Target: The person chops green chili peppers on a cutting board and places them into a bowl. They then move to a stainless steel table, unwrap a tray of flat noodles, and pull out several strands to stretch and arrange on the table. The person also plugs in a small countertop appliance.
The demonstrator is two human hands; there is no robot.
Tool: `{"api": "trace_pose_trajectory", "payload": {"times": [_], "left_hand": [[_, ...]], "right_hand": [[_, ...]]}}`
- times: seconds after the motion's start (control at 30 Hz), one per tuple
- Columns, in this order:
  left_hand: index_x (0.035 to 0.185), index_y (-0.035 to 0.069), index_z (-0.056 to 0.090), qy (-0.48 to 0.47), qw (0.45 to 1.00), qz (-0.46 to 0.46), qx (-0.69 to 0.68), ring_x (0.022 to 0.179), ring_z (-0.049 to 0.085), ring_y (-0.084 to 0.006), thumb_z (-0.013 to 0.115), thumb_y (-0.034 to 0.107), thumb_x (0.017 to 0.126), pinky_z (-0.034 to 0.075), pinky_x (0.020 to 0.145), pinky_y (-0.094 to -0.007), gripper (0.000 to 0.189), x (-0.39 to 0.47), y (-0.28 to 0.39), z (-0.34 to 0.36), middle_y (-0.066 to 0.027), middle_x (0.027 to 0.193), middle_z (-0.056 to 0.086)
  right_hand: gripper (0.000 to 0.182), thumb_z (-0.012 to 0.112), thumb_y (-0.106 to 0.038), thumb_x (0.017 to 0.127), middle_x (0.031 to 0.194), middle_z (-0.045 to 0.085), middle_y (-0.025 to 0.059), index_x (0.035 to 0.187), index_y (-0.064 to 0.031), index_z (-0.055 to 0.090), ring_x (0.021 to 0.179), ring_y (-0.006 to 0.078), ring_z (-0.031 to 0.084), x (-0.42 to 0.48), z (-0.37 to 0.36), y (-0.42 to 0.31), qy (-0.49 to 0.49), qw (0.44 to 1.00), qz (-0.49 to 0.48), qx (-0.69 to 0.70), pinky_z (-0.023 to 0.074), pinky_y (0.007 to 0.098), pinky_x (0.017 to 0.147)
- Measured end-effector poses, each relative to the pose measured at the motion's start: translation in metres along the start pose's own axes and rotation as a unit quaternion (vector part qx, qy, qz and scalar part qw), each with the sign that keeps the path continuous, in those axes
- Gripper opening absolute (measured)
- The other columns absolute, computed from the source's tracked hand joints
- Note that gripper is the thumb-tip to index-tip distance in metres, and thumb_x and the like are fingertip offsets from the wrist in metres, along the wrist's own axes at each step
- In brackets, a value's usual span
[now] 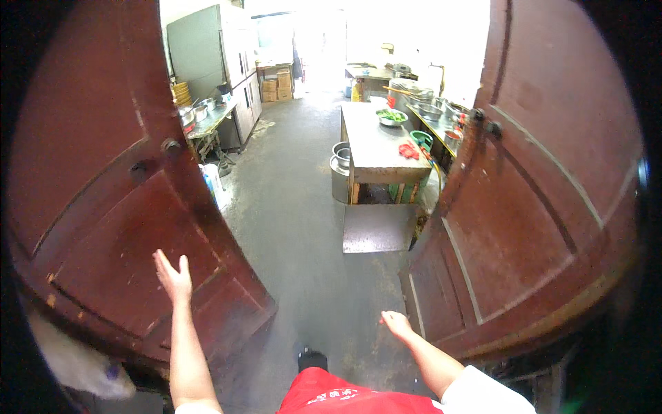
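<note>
My left hand (175, 278) is held out with its thumb and fingers apart, in front of the left brown wooden door leaf (119, 243); whether it touches the wood I cannot tell. Lower and nearer my body, my right hand (397, 325) is beside the bottom edge of the right door leaf (522, 217). Its fingers look curled, with a small red bit at their tips that is too small to name. Both door leaves stand swung apart, with a kitchen beyond them. A red apron (346, 396) with writing covers my front, and one dark shoe (312, 359) shows below.
A metal-topped table (375, 134) stands right of the aisle, bearing a bowl of green vegetables (391, 117) and a red cloth (408, 150). A metal pot (340, 181) sits beside it. At the left are a side table with pots (212, 121) and a steel refrigerator (246, 83); cardboard boxes (277, 87) lie farther back.
</note>
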State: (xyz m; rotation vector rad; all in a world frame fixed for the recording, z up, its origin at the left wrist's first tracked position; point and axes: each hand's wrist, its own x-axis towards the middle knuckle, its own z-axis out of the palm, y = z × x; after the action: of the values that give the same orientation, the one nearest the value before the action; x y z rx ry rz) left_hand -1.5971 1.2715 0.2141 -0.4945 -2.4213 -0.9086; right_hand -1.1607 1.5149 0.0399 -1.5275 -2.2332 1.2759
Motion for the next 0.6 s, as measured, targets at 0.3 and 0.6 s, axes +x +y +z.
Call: {"api": "trace_pose_trajectory", "payload": {"times": [0.3, 0.6], "left_hand": [[0.123, -0.006, 0.021, 0.250, 0.946, 0.040, 0.203, 0.122, 0.013, -0.0311, 0.049, 0.035, 0.078, 0.014, 0.099, -0.0379, 0.066, 0.084, -0.009, 0.093, -0.0235, 0.130, 0.013], [0.116, -0.007, 0.029, 0.360, 0.916, 0.005, 0.176, 0.095, 0.043, -0.0374, 0.054, 0.024, 0.076, 0.035, 0.080, -0.0418, 0.056, 0.171, 0.006, 0.127, -0.0248, 0.109, 0.040]], "right_hand": [[0.038, 0.038, -0.039, 0.081, 0.073, 0.057, 0.0069, 0.081, -0.0073, 0.058, 0.062, 0.0172, 0.053, 0.195, 0.006, -0.048, -0.170, 0.980, -0.030, -0.102, 0.0415, 0.0306, 0.059], [0.039, 0.039, -0.037, 0.079, 0.048, 0.047, 0.0057, 0.075, -0.0036, 0.059, 0.045, 0.0155, 0.047, 0.349, -0.035, 0.016, -0.205, 0.904, 0.367, -0.081, 0.0386, 0.0314, 0.044]]}}
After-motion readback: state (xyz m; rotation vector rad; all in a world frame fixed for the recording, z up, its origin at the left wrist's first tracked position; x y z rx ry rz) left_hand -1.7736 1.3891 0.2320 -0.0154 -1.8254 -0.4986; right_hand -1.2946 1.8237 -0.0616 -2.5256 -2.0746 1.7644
